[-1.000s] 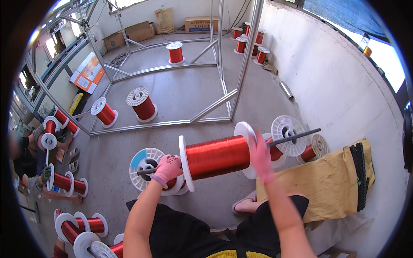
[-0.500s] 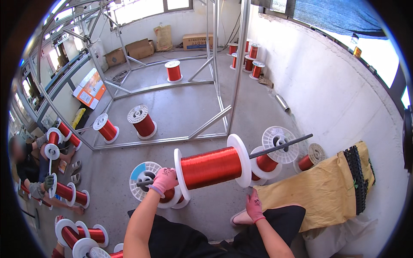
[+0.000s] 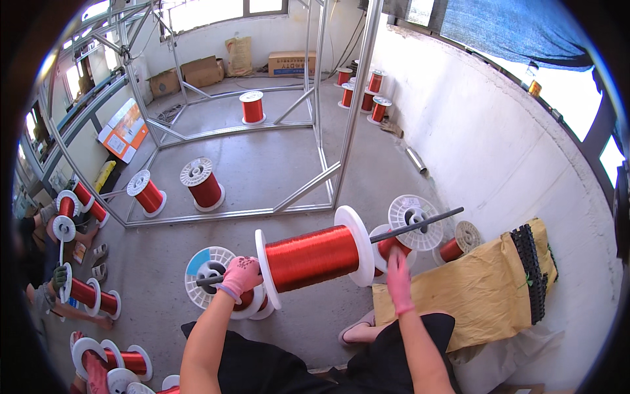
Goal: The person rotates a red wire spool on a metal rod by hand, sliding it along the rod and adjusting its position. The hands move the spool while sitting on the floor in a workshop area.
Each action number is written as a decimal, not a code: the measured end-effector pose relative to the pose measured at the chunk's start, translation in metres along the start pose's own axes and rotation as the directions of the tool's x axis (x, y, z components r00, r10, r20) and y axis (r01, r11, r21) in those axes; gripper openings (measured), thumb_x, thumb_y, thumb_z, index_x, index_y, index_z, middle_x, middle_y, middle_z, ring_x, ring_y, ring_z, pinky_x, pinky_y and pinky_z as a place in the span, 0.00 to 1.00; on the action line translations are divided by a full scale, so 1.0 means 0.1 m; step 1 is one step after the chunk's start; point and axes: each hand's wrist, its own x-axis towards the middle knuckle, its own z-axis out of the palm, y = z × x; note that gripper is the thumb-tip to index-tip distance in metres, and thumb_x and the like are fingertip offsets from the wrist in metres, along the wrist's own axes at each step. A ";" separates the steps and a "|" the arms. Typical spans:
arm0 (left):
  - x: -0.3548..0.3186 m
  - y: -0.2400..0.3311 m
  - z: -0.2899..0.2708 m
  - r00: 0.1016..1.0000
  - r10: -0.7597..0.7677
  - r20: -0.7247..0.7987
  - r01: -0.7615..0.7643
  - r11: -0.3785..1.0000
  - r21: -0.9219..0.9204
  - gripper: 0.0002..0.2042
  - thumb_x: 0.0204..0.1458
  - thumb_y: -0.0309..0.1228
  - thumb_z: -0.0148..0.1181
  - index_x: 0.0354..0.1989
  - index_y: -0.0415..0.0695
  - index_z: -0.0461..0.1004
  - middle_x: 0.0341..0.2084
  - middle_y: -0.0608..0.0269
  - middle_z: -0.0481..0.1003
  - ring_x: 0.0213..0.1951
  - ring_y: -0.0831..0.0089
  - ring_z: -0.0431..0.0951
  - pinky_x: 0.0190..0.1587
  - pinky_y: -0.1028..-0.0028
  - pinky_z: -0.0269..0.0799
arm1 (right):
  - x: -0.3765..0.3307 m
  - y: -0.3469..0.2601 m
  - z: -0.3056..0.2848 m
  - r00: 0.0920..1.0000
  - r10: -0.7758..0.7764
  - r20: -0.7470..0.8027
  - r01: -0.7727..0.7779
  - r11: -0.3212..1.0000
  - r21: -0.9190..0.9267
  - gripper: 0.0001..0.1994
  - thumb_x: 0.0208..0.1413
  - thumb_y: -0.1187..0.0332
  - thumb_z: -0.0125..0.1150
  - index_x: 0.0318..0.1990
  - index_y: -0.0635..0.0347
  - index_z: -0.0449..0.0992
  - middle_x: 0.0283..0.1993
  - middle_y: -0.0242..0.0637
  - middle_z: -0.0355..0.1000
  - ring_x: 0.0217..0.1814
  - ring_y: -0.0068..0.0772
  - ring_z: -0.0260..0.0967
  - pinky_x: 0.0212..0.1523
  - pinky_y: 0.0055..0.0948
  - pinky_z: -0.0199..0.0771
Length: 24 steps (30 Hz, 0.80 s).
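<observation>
Seen from above: the left hand (image 3: pixel 241 274), in a pink glove, has its grip closed around one end of a dark metal rod (image 3: pixel 420 220). The rod runs through a large white-flanged spool of copper-red wire (image 3: pixel 312 257), held level above the concrete floor (image 3: pixel 262 171). The right hand (image 3: pixel 398 279), grip open and empty, hovers beneath the rod's far side. The packed spool looks heavy and rigid, best carried by the rod ends. Beyond stand smaller spools (image 3: pixel 205 186) inside a metal frame (image 3: pixel 341 151).

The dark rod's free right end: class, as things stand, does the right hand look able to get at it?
Probably yes. The right hand is bare of any load and hangs just below the rod, right of the spool, with nothing between them. The left hand grips the other end.
</observation>
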 end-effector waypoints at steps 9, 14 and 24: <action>0.02 0.02 -0.02 1.000 0.000 0.010 0.000 0.999 -0.039 0.14 0.43 0.41 0.53 0.28 0.44 0.77 0.29 0.53 0.76 0.34 0.57 0.77 0.39 0.64 0.72 | 1.64 -1.17 0.87 0.831 0.222 0.510 0.012 0.909 -0.416 0.27 0.50 0.52 0.48 0.47 0.68 0.70 0.50 0.54 0.67 0.56 0.53 0.62 0.53 0.37 0.62; 0.06 0.04 0.00 0.998 0.038 -0.045 -0.042 0.996 -0.080 0.14 0.43 0.41 0.52 0.27 0.43 0.77 0.29 0.53 0.76 0.33 0.57 0.77 0.38 0.64 0.72 | 1.58 -1.09 0.94 0.698 0.286 0.656 0.192 0.808 -0.556 0.24 0.49 0.55 0.48 0.44 0.68 0.72 0.50 0.57 0.66 0.54 0.55 0.63 0.53 0.38 0.63; 0.01 -0.09 0.07 1.000 0.023 0.003 -0.023 1.000 -0.016 0.14 0.42 0.40 0.54 0.27 0.41 0.76 0.26 0.52 0.76 0.32 0.57 0.77 0.37 0.65 0.73 | -0.57 -0.15 0.48 0.983 -0.146 0.107 0.142 0.989 0.046 0.26 0.58 0.64 0.47 0.59 0.72 0.52 0.59 0.60 0.55 0.59 0.60 0.55 0.57 0.42 0.58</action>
